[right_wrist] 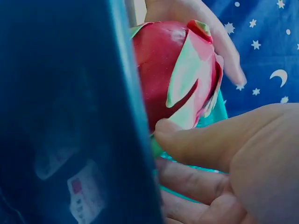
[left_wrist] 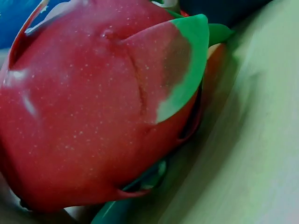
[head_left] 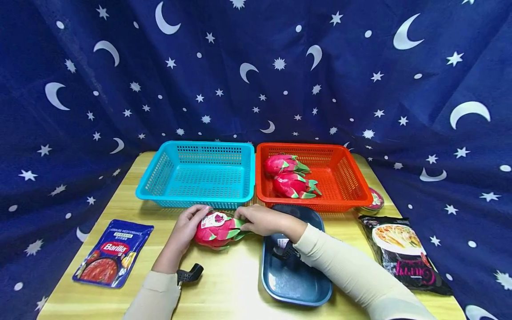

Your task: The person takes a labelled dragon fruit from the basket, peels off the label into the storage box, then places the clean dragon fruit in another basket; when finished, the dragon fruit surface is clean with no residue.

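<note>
A pink dragon fruit [head_left: 211, 236] with green-tipped scales and a white label lies on its side before the baskets. My left hand [head_left: 183, 230] holds its rounded left end, thumb towards the label. At the leafy right end, my right hand [head_left: 265, 219] pinches the green tips; in the right wrist view its thumb [right_wrist: 187, 142] lies against a pale scale. Red skin of the fruit [left_wrist: 88, 112] fills most of the left wrist view, close over the table, and the left fingers are mostly hidden there. Two more dragon fruits [head_left: 280, 164] lie in the red basket [head_left: 320, 205].
A turquoise basket [head_left: 206, 182] stands left of the red one. Under my right forearm is a dark blue tray [head_left: 296, 284]. A Barilla sauce pouch [head_left: 114, 253] lies at left, a black curry packet [head_left: 412, 255] at right. A round tin [head_left: 376, 202] sits beside the red basket.
</note>
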`<state>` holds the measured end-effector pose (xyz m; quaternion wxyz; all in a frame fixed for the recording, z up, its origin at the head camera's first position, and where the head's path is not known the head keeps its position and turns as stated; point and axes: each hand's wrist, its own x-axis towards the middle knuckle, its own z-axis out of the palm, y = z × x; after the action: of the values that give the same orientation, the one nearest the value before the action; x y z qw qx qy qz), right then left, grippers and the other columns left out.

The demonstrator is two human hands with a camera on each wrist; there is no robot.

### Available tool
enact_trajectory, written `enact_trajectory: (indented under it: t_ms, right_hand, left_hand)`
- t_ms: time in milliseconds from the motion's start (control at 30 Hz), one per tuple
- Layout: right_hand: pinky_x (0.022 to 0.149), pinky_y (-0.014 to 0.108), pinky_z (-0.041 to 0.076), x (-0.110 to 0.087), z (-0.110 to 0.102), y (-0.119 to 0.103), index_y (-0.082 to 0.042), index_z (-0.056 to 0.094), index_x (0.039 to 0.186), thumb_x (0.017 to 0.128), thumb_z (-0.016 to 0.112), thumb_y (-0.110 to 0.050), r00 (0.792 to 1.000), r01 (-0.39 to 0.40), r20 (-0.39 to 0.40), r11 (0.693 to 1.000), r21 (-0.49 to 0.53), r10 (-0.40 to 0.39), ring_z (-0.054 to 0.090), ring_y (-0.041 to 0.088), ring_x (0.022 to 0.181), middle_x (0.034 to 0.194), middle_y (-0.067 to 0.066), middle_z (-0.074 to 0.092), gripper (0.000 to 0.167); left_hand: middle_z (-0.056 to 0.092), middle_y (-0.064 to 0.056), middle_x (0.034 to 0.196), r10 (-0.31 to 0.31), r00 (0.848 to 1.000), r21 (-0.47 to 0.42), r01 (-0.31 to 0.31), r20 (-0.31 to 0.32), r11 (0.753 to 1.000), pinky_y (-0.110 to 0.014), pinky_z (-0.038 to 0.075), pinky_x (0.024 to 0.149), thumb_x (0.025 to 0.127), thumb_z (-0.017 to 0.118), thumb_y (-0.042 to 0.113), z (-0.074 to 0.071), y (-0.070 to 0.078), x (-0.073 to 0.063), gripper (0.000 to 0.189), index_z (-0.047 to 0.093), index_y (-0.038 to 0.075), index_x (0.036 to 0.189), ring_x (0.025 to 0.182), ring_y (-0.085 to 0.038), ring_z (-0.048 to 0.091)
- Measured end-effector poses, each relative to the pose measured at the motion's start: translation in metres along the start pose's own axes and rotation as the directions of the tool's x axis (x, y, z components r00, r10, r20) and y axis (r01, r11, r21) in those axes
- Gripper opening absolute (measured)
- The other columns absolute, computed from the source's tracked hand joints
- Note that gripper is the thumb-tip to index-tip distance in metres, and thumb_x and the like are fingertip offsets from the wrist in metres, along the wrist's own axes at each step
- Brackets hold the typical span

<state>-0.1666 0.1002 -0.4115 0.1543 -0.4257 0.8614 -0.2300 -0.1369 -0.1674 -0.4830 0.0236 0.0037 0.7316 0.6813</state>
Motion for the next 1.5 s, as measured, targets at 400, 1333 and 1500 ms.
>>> enact_trajectory:
  t_ms: [400,1333,1500]
  right_hand:
    - [0.101,0.035,0.051,0.003,-0.003,-0.026,0.0,0.067,0.128,0.106,0.063,-0.008,0.989,0.08,-0.12,0.995,-0.064,-0.087,0.066,0.023,0.113,0.12,0.01,0.071,0.024]
    - [0.049,0.031,0.057,-0.141,-0.011,0.006,-0.006,0.072,0.085,0.095,0.076,-0.002,0.944,-0.246,-0.107,0.885,0.395,0.311,0.065,0.017,0.053,0.066,-0.001,0.067,0.012]
    - [0.05,0.035,0.059,-0.148,0.003,-0.001,0.001,0.074,0.087,0.093,0.072,0.007,0.918,-0.376,0.008,0.866,0.329,0.396,0.067,0.017,0.05,0.061,0.0,0.065,0.009]
  left_hand:
    - [0.058,-0.011,0.142,0.161,0.907,0.091,-0.212,0.39,0.973,-0.037,0.057,0.092,0.075,0.097,0.014,-0.005,-0.002,-0.01,0.09,0.052,0.015,0.153,0.121,-0.036,0.057]
    - [0.056,-0.009,0.146,0.153,0.921,0.094,-0.199,0.358,0.976,-0.042,0.06,0.089,0.075,0.097,0.014,0.002,-0.003,-0.007,0.088,0.055,0.018,0.152,0.118,-0.038,0.062]
    - [0.054,-0.012,0.149,0.154,0.922,0.077,-0.193,0.354,0.978,-0.042,0.059,0.09,0.076,0.096,0.012,0.002,-0.004,-0.007,0.087,0.054,0.016,0.152,0.118,-0.039,0.061]
